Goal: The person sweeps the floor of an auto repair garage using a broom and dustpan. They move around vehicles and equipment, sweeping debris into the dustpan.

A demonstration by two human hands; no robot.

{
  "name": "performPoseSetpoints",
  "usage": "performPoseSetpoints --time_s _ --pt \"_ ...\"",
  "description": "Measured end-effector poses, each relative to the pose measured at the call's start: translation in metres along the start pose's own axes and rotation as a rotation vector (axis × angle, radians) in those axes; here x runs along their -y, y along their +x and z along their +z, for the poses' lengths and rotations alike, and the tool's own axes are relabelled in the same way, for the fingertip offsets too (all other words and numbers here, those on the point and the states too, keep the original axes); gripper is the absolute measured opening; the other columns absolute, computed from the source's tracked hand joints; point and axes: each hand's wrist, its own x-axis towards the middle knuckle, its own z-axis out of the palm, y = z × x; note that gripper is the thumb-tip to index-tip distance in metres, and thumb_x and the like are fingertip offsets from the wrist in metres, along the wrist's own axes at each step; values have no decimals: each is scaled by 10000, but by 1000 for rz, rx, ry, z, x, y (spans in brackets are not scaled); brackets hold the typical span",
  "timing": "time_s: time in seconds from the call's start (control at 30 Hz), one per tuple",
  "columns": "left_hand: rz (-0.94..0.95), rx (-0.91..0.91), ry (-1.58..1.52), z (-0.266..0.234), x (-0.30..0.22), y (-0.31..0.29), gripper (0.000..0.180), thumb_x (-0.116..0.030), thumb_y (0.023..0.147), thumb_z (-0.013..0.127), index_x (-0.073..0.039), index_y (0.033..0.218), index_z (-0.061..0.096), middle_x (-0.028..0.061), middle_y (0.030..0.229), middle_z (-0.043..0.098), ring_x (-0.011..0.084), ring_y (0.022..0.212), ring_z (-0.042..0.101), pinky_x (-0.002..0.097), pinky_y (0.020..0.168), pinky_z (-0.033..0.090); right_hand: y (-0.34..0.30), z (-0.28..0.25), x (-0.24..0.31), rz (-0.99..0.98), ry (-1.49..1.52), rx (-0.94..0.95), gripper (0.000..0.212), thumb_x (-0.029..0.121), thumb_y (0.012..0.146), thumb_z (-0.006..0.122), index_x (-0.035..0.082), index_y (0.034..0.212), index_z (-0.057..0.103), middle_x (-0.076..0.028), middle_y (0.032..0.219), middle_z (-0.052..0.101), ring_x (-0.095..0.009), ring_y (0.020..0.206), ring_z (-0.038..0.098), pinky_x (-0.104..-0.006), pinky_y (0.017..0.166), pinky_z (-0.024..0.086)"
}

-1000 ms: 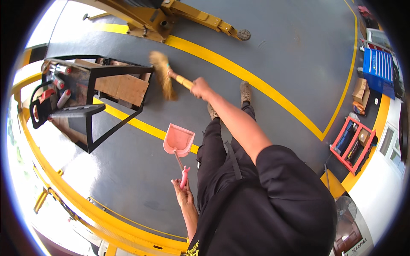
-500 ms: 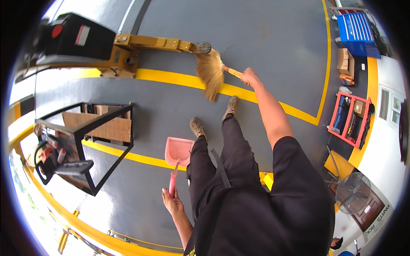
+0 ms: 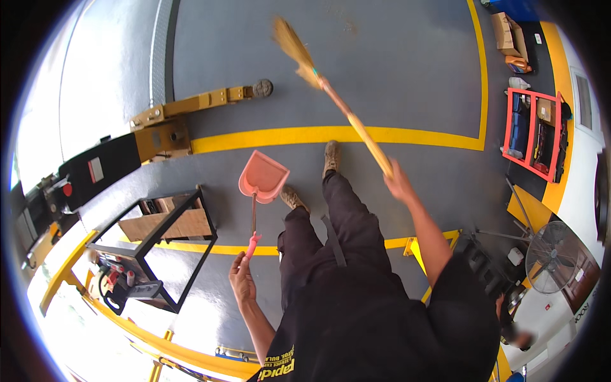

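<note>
A straw broom [image 3: 367, 135] with a wooden handle slants up and left from my right hand [image 3: 400, 181], whose fingers are wrapped round the handle's end. Its bristles, slightly smeared by motion, are over the grey floor beyond the yellow line. In my left hand [image 3: 241, 279] is the pink handle of a long-stemmed dustpan [image 3: 265, 175], held with the fingertips. The pan is left of my boots, its open edge facing away from me. I cannot tell whether pan or bristles touch the floor.
A yellow lift arm [image 3: 203, 102] reaches in from the left. Below it stands a black-framed cart [image 3: 172, 223] with cardboard and tools. On the right are a red tool trolley [image 3: 538, 167], a cardboard box [image 3: 509, 35] and a fan [image 3: 552, 256]. Another person [image 3: 509, 318] is at lower right.
The broom has swung away from the lift arm's end, and my right hand has come nearer to me. The dustpan has moved slightly farther out and tilted. My view has shifted.
</note>
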Motion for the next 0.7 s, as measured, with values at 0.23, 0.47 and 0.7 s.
performPoseSetpoints --time_s 0.23,0.47,0.7 --pt "-32 5 88 64 -38 55 428 -94 933 805 78 1284 630 90 1122 664 117 1007 631 210 937 495 -265 -40 -126 933 231 284 202 103 920 647 10 1097 617 -64 710 609 -151 561 587 -333 511 470" --pt "-350 -52 455 99 -3 80 579 -314 861 866 95 1233 696 138 1088 704 136 955 628 269 884 497 -265 -44 -81 1203 798 112 176 120 1000 600 84 836 548 -12 651 508 -114 525 505 -284 478 420" --pt "-231 -145 890 171 -55 170 600 -480 895 687 104 1031 720 105 871 675 234 852 614 401 776 488 39 -4 -32 1090 1291 -62 312 123 994 527 134 695 438 -9 570 431 -156 459 398 -335 463 352"
